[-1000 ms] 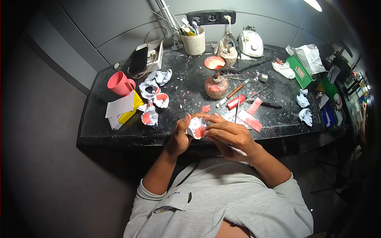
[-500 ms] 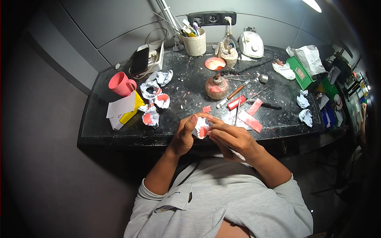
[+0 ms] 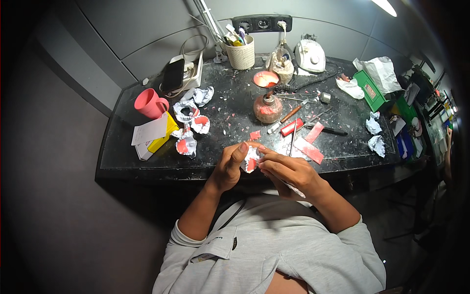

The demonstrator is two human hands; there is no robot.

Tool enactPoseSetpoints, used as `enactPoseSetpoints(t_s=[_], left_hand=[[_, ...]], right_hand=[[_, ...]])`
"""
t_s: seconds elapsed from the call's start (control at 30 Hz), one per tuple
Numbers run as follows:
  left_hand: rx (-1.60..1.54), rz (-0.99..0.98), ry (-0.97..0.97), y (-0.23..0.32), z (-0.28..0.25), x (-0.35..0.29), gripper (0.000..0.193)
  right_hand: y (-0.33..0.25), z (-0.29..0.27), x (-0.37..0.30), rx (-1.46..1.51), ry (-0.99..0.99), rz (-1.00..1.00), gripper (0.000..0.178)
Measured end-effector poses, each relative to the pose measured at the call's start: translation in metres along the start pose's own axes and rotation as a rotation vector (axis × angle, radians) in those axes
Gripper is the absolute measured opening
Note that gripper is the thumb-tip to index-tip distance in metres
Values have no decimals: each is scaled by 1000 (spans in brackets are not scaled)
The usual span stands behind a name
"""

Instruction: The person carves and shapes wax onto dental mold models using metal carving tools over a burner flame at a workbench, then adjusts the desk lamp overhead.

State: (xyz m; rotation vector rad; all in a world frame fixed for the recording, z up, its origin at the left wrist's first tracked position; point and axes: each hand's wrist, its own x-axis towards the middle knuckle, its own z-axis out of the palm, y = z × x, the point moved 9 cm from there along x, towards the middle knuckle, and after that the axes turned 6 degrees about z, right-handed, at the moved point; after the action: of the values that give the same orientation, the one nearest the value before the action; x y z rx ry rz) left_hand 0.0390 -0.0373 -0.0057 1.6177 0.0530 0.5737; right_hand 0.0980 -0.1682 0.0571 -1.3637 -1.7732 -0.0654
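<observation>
Close to the bench's front edge, my left hand (image 3: pixel 228 167) is closed around a white plaster dental cast (image 3: pixel 249 165) with pink wax on it. My right hand (image 3: pixel 295 172) pinches a slim metal hand tool, its pale end (image 3: pixel 297 192) sticking out below the palm. The tool's working tip is hidden by the fingers against the cast. Just beyond the hands lies a small piece of pink wax (image 3: pixel 255 134). More plaster casts (image 3: pixel 185 145), some with pink wax, sit to the left.
A glass spirit burner (image 3: pixel 267 109) stands mid-bench, a dish of pink wax (image 3: pixel 266 79) above it. To its right lie a red-handled knife (image 3: pixel 292 127), a brown-handled tool (image 3: pixel 294 111) and pink wax strips (image 3: pixel 309 150). A pink mug (image 3: pixel 149 104) is at left, a green box (image 3: pixel 370 90) at right.
Both hands and the cast have shifted very slightly to the right, and the cast looks turned a little. Nothing on the bench has moved.
</observation>
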Motion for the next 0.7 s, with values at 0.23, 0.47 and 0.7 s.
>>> enactPoseSetpoints(t_s=[0.23,0.47,0.7], left_hand=[[-52,-91,28,-18,-7,-4,67],[-211,5,63,-13,-8,-3,74],[-227,142,64,9,4,-4,94]], right_hand=[[4,1,0,3,3,7,25],[15,-38,6,50,331,108,11],[56,-49,-6,277,381,254,12]])
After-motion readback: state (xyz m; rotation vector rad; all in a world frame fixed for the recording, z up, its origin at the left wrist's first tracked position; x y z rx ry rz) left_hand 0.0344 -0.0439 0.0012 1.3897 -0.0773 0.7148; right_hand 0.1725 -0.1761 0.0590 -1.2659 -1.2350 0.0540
